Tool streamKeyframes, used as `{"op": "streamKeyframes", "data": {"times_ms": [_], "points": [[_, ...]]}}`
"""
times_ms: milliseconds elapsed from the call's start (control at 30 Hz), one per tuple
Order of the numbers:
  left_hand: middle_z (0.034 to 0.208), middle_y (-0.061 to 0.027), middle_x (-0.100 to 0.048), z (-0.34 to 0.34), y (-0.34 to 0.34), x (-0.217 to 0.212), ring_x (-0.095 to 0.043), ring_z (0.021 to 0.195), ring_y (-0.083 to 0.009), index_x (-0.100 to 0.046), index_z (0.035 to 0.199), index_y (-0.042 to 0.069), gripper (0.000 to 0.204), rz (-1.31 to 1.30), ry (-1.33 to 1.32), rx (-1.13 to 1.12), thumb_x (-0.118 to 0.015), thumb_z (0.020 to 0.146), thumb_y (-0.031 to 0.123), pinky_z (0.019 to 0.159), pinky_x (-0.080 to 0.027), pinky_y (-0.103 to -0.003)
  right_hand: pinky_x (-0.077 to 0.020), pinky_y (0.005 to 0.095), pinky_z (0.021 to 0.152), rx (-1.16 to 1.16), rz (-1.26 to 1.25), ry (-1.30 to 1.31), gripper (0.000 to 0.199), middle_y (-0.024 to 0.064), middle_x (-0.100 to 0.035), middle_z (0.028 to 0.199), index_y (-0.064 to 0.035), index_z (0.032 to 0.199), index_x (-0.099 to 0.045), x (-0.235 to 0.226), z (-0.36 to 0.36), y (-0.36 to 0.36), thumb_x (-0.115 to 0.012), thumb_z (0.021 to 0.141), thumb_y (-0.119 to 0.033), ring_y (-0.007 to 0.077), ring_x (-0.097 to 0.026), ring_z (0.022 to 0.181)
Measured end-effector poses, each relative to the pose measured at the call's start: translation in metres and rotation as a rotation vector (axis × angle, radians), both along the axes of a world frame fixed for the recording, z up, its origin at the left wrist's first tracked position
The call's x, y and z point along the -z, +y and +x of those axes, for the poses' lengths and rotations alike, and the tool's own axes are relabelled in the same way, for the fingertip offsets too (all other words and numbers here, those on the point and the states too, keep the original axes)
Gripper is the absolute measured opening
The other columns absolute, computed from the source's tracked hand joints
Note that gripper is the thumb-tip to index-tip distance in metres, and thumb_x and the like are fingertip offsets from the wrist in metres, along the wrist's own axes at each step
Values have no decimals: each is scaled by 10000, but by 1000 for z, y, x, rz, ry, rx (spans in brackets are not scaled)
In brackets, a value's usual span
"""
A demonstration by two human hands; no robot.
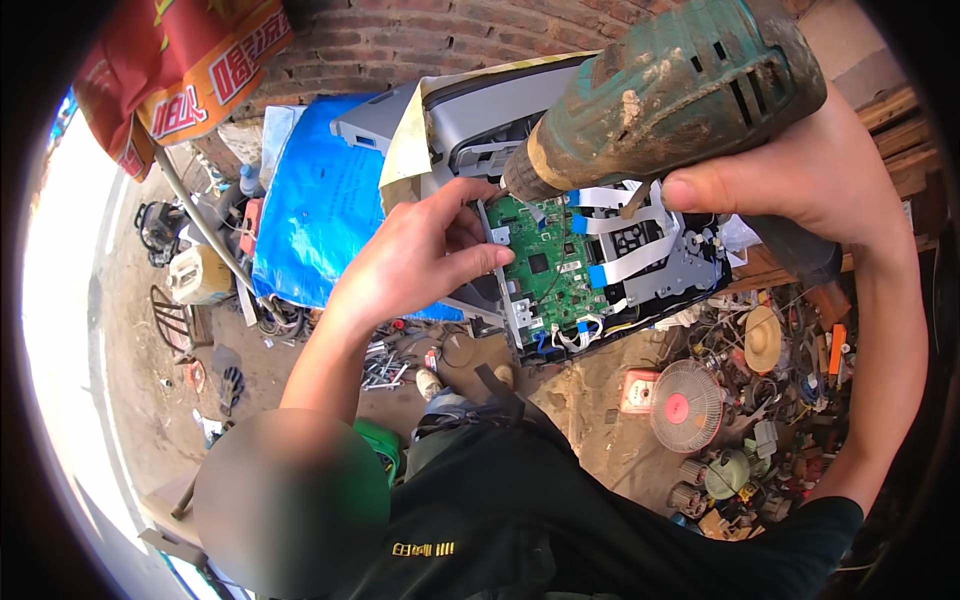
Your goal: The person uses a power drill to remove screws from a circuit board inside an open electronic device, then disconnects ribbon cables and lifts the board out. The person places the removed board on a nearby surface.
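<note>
**Status: Circuit board removal, board not yet freed**

**Current configuration.** The right hand (810, 170) is wrapped closed around the grip of a worn, dirt-caked green power drill (665, 95). The drill nose points down and to the left, toward the upper edge of the green circuit board (548, 265). The bit itself is hidden between the drill nose and the left hand, so contact with a fastener cannot be confirmed. The left hand (420, 255) is partly closed, thumb and fingertips pinching the left edge of the board and its grey mounting bracket.

**Location of the work.** The board sits in the opened grey machine housing (480, 115), which is held up at chest level in front of the person, next to a blue tarpaulin (325, 200) and a brick wall (420, 35).

**Completed, as judged from this view.**
- The outer cover is off; the board and the metal chassis (680, 265) are exposed.
- Several white flat ribbon cables (625, 225) hang loose across the chassis.

**Remaining, as judged from this view.**
- The board lies seated flat in the housing.
- White wires (578, 335) at its lower edge appear attached.
- Whether any mounting screws are out cannot be told.

**Surroundings.** The dirt floor (590, 400) below carries scrap: a small fan (685, 405), a straw hat (763, 340), loose metal parts.
</note>
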State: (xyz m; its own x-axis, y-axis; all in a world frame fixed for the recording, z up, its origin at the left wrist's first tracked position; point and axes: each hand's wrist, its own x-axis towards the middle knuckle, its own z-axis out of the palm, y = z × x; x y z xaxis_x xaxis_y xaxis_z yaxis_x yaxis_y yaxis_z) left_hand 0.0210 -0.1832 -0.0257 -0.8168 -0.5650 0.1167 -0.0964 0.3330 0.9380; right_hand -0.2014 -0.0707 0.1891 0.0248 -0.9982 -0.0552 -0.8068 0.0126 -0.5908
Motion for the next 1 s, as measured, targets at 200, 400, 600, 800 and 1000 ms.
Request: {"op": "streamKeyframes", "data": {"times_ms": [200,400,600,800,1000], "points": [[811,-112,-686,-12,10,-8,-680,743,-206,-534,1296,-76,616,55,-146,-132,-827,843,222,695,-545,-353,-542,355,959,-55,98,27,647,86,-712,1193,-5,1300,-627,-10,-5,-17,-923,736,-115,188,-669,1077],[810,-89,-662,-15,16,-4,-661,752,-196,-556,1283,-88,620,92,-139,-190,-829,828,233,704,-538,-354,-541,355,961,-98,113,53,644,87,-712,1193,-4,1298,-629,-9,-10,-24,-923,736,-118,188,-668,1078],[839,-24,-597,-13,19,2,-591,780,-98,-560,1230,-67,521,138,-93,-213,-842,836,124,688,-511,-272,-540,355,963,-131,131,61,642,88,-712,1193,-3,1296,-630,-9,-8,-35,-923,737,-121,189,-667,1078],[805,-61,-637,-14,19,6,-627,733,-141,-568,1275,-93,596,157,-54,-206,-839,816,175,685,-533,-316,-538,355,965,-139,145,63,640,89,-711,1193,-2,1294,-632,-9,-10,-40,-923,738,-124,189,-666,1079],[819,-24,-599,-11,18,3,-599,759,-105,-579,1141,-47,449,185,-77,-197,-842,825,132,680,-514,-283,-537,355,967,-158,150,66,638,90,-711,1193,0,1292,-633,-11,-9,-45,-922,738,-127,190,-666,1080]]}}
